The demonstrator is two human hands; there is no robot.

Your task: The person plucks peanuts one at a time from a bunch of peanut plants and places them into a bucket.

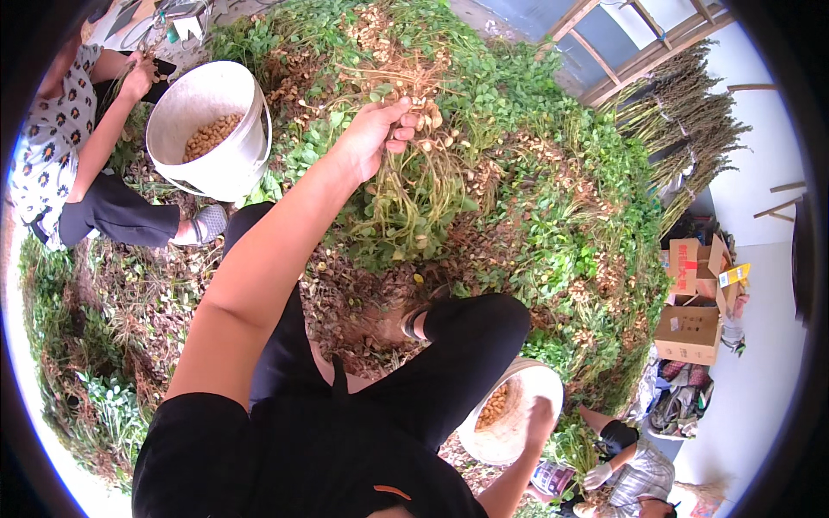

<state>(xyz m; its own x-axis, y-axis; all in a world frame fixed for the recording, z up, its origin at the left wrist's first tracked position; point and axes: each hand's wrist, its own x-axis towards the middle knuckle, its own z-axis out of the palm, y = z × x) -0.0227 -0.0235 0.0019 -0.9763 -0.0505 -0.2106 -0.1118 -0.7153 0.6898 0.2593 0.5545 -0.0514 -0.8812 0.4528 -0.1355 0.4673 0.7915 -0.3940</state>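
My left hand (pixel 381 136) grips an uprooted peanut plant (pixel 401 207) at the upper middle, with tan roots and pods above the fingers and green stems hanging below. At the lower right, my right hand (pixel 536 423) is inside a white bucket (pixel 473 436) that holds peanuts (pixel 493 401). That hand is blurred, and I cannot make out its fingers. My dark-clad legs are bent on a floor of dry leaves around the hanging plant.
A co-worker (pixel 65 138) at upper left handles plants beside a white bucket (pixel 224 168). A gloved co-worker (pixel 635 479) works at lower right. Heaped green plants (pixel 561 224) surround me. Cardboard boxes (pixel 686 332), bundled dry stalks (pixel 682 129) and a wooden frame (pixel 587 56) line the right.
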